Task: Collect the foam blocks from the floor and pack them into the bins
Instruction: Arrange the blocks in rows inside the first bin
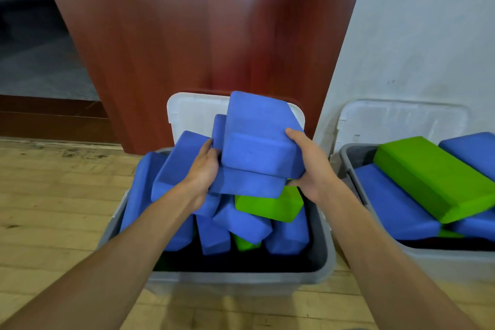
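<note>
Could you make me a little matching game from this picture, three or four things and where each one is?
Things:
1. top blue block
2. green block
3. clear lid
4. wooden door

Places:
A. lying across blue blocks in the right bin
B. propped upright behind the left bin
C. held between the left hand and the right hand
D. standing behind the left bin and its lid

Pairs: 1-C, 2-A, 3-B, 4-D

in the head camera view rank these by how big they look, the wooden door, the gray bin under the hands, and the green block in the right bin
1. wooden door, largest by far.
2. gray bin under the hands.
3. green block in the right bin, smallest.
The door stands farther away and still fills more of the view.
</note>
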